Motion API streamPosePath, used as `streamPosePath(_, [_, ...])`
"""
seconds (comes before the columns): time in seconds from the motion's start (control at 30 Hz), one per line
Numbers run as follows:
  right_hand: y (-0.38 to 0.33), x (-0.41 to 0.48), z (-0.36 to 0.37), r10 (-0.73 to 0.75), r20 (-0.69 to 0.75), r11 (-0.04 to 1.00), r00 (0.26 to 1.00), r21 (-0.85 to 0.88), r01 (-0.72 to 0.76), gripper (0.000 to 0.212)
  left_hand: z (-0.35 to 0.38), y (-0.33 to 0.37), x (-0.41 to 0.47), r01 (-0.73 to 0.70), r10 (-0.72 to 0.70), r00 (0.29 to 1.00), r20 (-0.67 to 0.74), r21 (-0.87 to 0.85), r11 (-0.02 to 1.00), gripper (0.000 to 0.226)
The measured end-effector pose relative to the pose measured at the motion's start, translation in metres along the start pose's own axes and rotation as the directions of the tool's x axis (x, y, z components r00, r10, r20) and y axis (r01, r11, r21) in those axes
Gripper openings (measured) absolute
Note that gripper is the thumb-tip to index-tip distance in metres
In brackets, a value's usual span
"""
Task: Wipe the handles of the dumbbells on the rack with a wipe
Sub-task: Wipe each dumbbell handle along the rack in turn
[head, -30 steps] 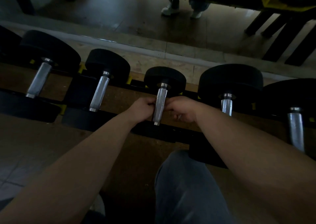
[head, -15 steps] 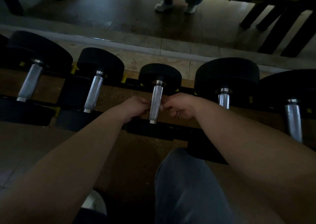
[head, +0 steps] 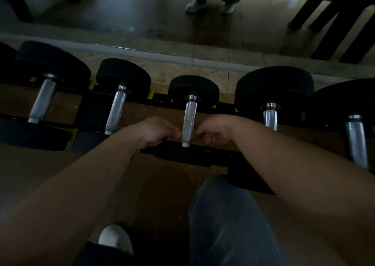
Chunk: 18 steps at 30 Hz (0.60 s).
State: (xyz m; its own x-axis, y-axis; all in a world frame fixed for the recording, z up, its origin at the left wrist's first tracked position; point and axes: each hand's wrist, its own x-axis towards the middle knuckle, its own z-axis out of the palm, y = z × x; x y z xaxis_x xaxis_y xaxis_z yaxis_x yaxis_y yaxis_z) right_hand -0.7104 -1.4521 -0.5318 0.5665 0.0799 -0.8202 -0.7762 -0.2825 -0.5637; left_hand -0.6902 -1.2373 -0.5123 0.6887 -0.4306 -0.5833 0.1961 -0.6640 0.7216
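Observation:
Several black-headed dumbbells lie side by side on the rack (head: 190, 156). The middle dumbbell's knurled steel handle (head: 189, 115) points toward me. My left hand (head: 156, 132) sits at the left of its near end, fingers curled and fingertips against the metal. My right hand (head: 215, 131) mirrors it on the right side, its fingers curled under. Both hands pinch the handle between them. No wipe shows in the dim light. Neighbouring handles (head: 115, 111) (head: 269, 117) are untouched.
Larger dumbbells lie at far left (head: 42, 99) and far right (head: 356, 140). My knee in grey trousers (head: 227, 221) and a white shoe (head: 115, 239) are below the rack. Beyond the rack, a person's feet (head: 211, 4) and dark equipment legs (head: 334, 22) show on the wood floor.
Both hands have slid a little along the middle handle toward its near end. They stay on either side of it.

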Motion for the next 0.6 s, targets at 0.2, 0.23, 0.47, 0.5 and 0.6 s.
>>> streamPosePath(0.2, [-0.004, -0.008, 0.005, -0.109, -0.059, 0.994, 0.992, 0.013, 0.110, 0.025, 0.011, 0.009, -0.002, 0.043, -0.042, 0.997, -0.063, 0.027, 0.999, 0.013])
streamPosePath(0.23, [-0.005, -0.011, 0.006, -0.126, -0.070, 0.989, 0.990, 0.064, 0.130, 0.027, 0.012, 0.009, -0.002, 0.060, -0.062, 0.996, -0.059, -0.041, 0.997, 0.015])
streamPosePath(0.47, [-0.011, -0.010, 0.000, -0.175, -0.183, 0.917, 0.968, 0.327, 0.228, 0.034, 0.026, 0.017, 0.004, 0.047, -0.071, 0.982, -0.178, -0.135, 0.990, 0.022])
streamPosePath(0.5, [-0.010, -0.014, 0.000, -0.175, -0.150, 0.916, 0.973, 0.339, 0.217, 0.031, 0.027, 0.018, 0.006, 0.072, -0.099, 0.980, -0.172, -0.155, 0.985, 0.023])
streamPosePath(0.6, [-0.008, -0.020, 0.000, -0.169, -0.091, 0.920, 0.981, 0.343, 0.190, 0.028, 0.026, 0.020, 0.004, 0.148, -0.187, 0.972, -0.139, -0.252, 0.956, 0.027])
